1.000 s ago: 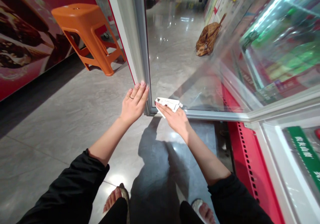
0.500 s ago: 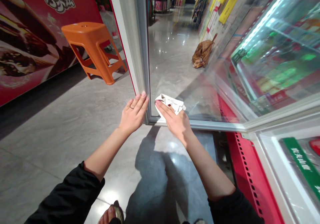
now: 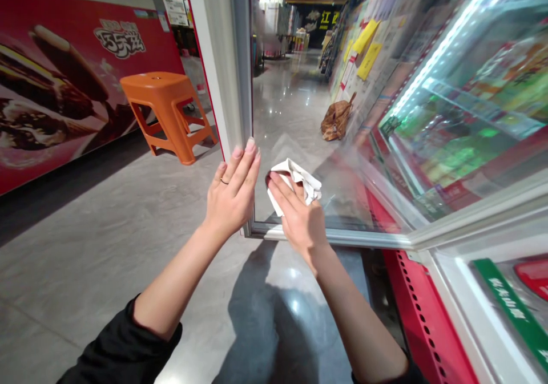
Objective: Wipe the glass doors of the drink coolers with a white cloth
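A glass cooler door (image 3: 291,118) stands ajar in front of me, with a grey-and-white frame (image 3: 220,59). My left hand (image 3: 231,195) lies against the frame's outer edge, fingers stretched out and a thin ring on one of them. Low on the pane, near the corner, my right hand (image 3: 303,221) presses a crumpled white cloth or paper wipe (image 3: 307,180) to the glass. Its fingers lie over the wipe, and part of them is hidden in the folds.
An orange plastic stool (image 3: 165,110) stands left of the door, before a red ice cream freezer (image 3: 64,138). Through the glass a brown bag (image 3: 336,120) shows on the floor. At right are the cooler's lit shelves (image 3: 479,110) and its red base (image 3: 422,310).
My view has tilted upward. Against the door, my left hand has slid up the frame edge, and my right hand has shifted slightly up the glass with the wipe.
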Motion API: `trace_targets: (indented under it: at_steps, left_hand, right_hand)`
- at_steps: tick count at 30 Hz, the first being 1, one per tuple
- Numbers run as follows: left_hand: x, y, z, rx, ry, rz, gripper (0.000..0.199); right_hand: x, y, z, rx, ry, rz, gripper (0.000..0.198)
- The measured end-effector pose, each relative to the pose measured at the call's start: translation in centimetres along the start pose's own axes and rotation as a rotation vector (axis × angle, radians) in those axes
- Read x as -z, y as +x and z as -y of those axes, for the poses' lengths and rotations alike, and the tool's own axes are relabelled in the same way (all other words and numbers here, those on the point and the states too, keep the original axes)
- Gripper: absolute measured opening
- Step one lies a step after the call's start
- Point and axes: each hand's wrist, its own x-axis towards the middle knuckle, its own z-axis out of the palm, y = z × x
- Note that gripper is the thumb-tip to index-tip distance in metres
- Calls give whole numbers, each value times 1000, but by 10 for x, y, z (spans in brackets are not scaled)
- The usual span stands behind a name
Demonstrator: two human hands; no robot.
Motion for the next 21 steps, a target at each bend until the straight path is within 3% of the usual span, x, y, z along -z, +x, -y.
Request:
trace_targets:
  at_steps: [3,6,11,15,18,21]
  left_hand:
    - [0,-6,4,-34,50,10,73]
    - [0,-7,4,-52,70,-5,73]
    - [5,0,-1,-107,91,-102,82]
    - [13,5,1,-167,81,-123,85]
    - [17,13,2,-166,83,-141,88]
    - [19,25,-2,-137,98,-172,89]
  right_hand:
    - [6,-15,-11,-65,-8,33,86]
    - [17,-4,-10,-144,0,-19,98]
    - [24,34,11,-93,15,-98,85]
    - [19,21,5,23,2,-87,84]
    - [21,6,-12,-29,-11,-106,93]
    - [29,14,-19,-108,-49,-184,97]
